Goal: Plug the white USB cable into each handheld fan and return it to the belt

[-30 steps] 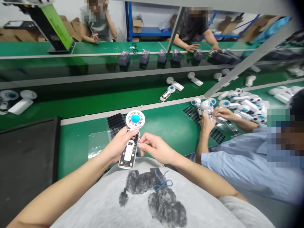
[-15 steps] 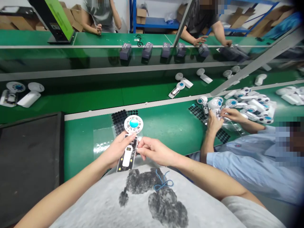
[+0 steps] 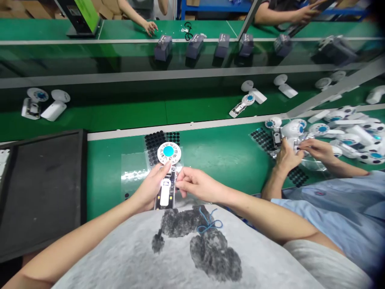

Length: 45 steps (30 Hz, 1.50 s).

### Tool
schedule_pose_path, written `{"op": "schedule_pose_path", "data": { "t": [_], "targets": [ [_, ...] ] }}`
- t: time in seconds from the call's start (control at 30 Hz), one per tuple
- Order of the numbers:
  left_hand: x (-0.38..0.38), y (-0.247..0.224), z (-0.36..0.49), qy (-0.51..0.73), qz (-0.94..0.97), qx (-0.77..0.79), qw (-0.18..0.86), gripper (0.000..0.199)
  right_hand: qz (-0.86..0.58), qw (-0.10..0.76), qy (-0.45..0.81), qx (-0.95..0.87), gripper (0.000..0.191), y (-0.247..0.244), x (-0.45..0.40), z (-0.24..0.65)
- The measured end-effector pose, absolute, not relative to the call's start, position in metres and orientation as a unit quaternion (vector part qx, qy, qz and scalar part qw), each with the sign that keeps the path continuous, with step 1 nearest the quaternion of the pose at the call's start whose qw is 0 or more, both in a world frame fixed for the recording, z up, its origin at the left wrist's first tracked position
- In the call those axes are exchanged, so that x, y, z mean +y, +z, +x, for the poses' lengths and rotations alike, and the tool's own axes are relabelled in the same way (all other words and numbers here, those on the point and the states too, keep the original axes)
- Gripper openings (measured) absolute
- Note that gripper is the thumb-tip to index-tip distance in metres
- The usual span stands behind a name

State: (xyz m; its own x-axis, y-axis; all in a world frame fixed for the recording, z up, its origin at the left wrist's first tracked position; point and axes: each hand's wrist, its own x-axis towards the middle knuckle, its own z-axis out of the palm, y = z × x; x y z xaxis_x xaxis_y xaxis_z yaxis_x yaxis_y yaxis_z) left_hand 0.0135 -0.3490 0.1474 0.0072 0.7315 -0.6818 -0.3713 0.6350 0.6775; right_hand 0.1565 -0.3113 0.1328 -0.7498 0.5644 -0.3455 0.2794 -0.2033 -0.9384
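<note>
My left hand (image 3: 152,182) is wrapped round a white device (image 3: 165,194), its thumb on the neck below a round head with a blue centre. The device's dark open body, with a white oval part in it, points down toward my apron. At the body's right edge, my right hand (image 3: 195,184) has its fingertips pinched together; what they hold is too small to make out. Behind the round head lies a sheet of black round stickers (image 3: 155,140) on the green table, beside a clear sheet (image 3: 132,172).
A black tray (image 3: 45,192) lies at the left. On the right, a co-worker's hands (image 3: 288,156) handle a similar device near a pile of white devices (image 3: 357,132). More devices (image 3: 54,110) lie on the green belt. Dark boxes (image 3: 163,48) stand along the far shelf.
The view has shifted, so the surroundings appear higher and the right-hand pile farther right. The device looks more upright in my left hand. My right hand stays pinched at its edge.
</note>
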Motion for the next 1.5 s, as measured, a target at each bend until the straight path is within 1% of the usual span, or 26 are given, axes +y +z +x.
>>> {"op": "schedule_pose_path", "data": {
  "t": [0.1, 0.17, 0.23, 0.3, 0.33, 0.4, 0.47, 0.57, 0.63, 0.7, 0.83, 1.07, 1.23, 1.33, 1.5],
  "targets": [
    [-0.354, 0.152, 0.002, 0.376, 0.203, 0.575, 0.698, 0.035, -0.351, 0.098, 0.63, -0.685, 0.015, 0.141, -0.319, 0.157],
    [-0.357, 0.156, -0.023, 0.368, 0.221, 0.597, 0.677, 0.032, -0.37, 0.096, 0.606, -0.698, 0.019, 0.148, -0.323, 0.17],
    [-0.357, 0.158, -0.061, 0.408, 0.208, 0.636, 0.621, 0.024, -0.437, 0.106, 0.598, -0.663, 0.022, 0.152, -0.323, 0.192],
    [-0.351, 0.155, -0.101, 0.466, 0.17, 0.656, 0.569, 0.017, -0.518, 0.145, 0.59, -0.602, 0.024, 0.149, -0.319, 0.215],
    [-0.346, 0.151, -0.115, 0.475, 0.152, 0.654, 0.569, 0.013, -0.539, 0.166, 0.574, -0.594, 0.024, 0.143, -0.315, 0.223],
    [-0.333, 0.136, -0.129, 0.48, 0.121, 0.639, 0.588, 0.014, -0.563, 0.188, 0.509, -0.624, 0.025, 0.122, -0.305, 0.228],
    [-0.319, 0.112, -0.121, 0.486, 0.113, 0.608, 0.618, 0.017, -0.584, 0.189, 0.422, -0.667, 0.024, 0.09, -0.292, 0.219],
    [-0.298, 0.068, -0.088, 0.504, 0.133, 0.556, 0.647, 0.014, -0.599, 0.195, 0.366, -0.685, 0.013, 0.039, -0.276, 0.188],
    [-0.289, 0.038, -0.07, 0.507, 0.152, 0.543, 0.652, 0.014, -0.587, 0.191, 0.358, -0.701, 0.01, 0.012, -0.271, 0.166],
    [-0.285, 0.015, -0.063, 0.509, 0.161, 0.544, 0.647, 0.014, -0.565, 0.18, 0.358, -0.721, 0.011, -0.005, -0.269, 0.148],
    [-0.288, -0.008, -0.067, 0.51, 0.156, 0.554, 0.639, 0.016, -0.526, 0.15, 0.352, -0.76, 0.016, -0.017, -0.267, 0.125],
    [-0.29, -0.009, -0.069, 0.514, 0.157, 0.553, 0.636, 0.023, -0.511, 0.09, 0.331, -0.788, 0.014, -0.021, -0.255, 0.112],
    [-0.29, -0.007, -0.067, 0.523, 0.149, 0.554, 0.63, 0.023, -0.513, 0.067, 0.354, -0.779, 0.01, -0.022, -0.241, 0.109],
    [-0.29, -0.007, -0.067, 0.525, 0.147, 0.554, 0.629, 0.023, -0.51, 0.078, 0.377, -0.77, 0.009, -0.02, -0.239, 0.109],
    [-0.29, -0.011, -0.067, 0.531, 0.139, 0.555, 0.624, 0.022, -0.5, 0.137, 0.425, -0.742, 0.005, -0.005, -0.248, 0.111]
  ]
}}
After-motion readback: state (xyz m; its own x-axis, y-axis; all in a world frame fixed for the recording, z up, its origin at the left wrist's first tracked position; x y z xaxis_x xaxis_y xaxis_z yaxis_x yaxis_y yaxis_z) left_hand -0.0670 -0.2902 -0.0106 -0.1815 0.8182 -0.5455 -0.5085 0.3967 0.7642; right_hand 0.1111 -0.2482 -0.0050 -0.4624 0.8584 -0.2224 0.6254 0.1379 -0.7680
